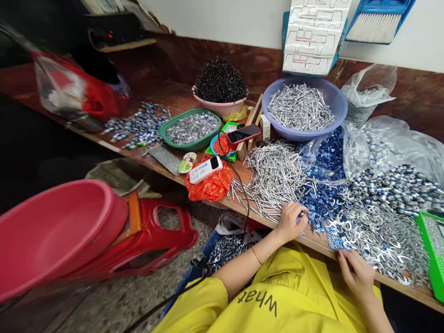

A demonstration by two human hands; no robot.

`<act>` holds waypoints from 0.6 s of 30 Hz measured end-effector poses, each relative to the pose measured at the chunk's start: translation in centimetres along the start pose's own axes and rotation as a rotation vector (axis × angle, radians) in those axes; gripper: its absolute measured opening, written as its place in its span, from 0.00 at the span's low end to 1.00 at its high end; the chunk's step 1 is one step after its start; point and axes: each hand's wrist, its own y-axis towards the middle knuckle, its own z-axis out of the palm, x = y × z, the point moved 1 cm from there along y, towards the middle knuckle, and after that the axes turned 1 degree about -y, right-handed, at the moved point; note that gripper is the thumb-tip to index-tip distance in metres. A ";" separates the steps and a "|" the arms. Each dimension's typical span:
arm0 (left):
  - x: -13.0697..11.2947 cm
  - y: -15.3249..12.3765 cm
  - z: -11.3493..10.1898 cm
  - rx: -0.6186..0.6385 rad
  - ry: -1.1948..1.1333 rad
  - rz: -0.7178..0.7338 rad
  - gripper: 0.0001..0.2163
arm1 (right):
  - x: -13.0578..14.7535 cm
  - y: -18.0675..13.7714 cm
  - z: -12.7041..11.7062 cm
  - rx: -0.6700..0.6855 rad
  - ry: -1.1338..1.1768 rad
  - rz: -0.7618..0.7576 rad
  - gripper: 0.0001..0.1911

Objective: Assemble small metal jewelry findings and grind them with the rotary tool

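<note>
My left hand [292, 222] is at the table's front edge, fingers curled around a small shiny metal piece [304, 213] that is mostly hidden. Beside it lies a loose pile of silver metal pins [277, 178]. My right hand [356, 273] reaches over the edge with its fingers bent close together by small blue metal pieces [336, 241]; whatever may be between the fingertips is too small to make out. Curved silver clips [367, 231] are spread just past that hand. Behind them sit blue-and-silver cylindrical parts [391, 189].
A purple basin [342, 104] of pins, a green basin [165, 134] of metal parts and a pink bowl [222, 107] of black parts stand behind. A phone [243, 134], a white device [205, 170] and a hanging cable [239, 178] are left. A green tray [430, 259] is right.
</note>
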 end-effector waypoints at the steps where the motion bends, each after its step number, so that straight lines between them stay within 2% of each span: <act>1: 0.0 0.0 0.0 -0.009 0.008 -0.004 0.07 | -0.1 0.0 0.0 0.001 0.004 0.003 0.05; 14: 0.3 0.2 0.6 -0.153 0.149 -0.059 0.06 | -0.3 0.2 0.0 0.011 -0.025 -0.028 0.05; 18: 0.4 0.4 0.8 -0.202 0.183 -0.057 0.06 | -0.5 0.2 -0.4 0.027 0.089 -0.040 0.09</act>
